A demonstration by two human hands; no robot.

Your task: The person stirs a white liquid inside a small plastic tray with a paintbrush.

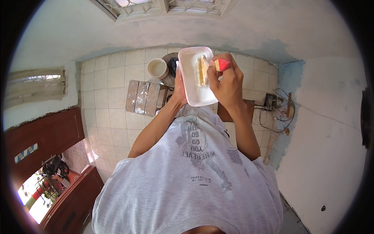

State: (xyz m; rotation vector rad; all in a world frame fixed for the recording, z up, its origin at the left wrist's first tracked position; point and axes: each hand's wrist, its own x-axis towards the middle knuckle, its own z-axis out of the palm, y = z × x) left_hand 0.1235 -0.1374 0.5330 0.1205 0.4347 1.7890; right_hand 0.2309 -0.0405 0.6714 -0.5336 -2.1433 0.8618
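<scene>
My left hand (179,87) is wrapped around the left side of a white rectangular paint tray (189,80), holding it up in front of my chest. White paint coats the inside of the tray. Between the fingers of my right hand (230,84) is a paintbrush (223,64) with a red-ended handle. Its wide, yellowish bristles, smeared with white, are over the tray's inside; whether they press on its bottom I cannot tell.
On the tiled floor (117,72) stand a whitish bucket (157,68) and a paint-spotted wooden stool (142,97). A dark box (270,102) with a looping cable sits by the right wall. Ahead rises a patchy wall under a window; a brown door (46,132) is at left.
</scene>
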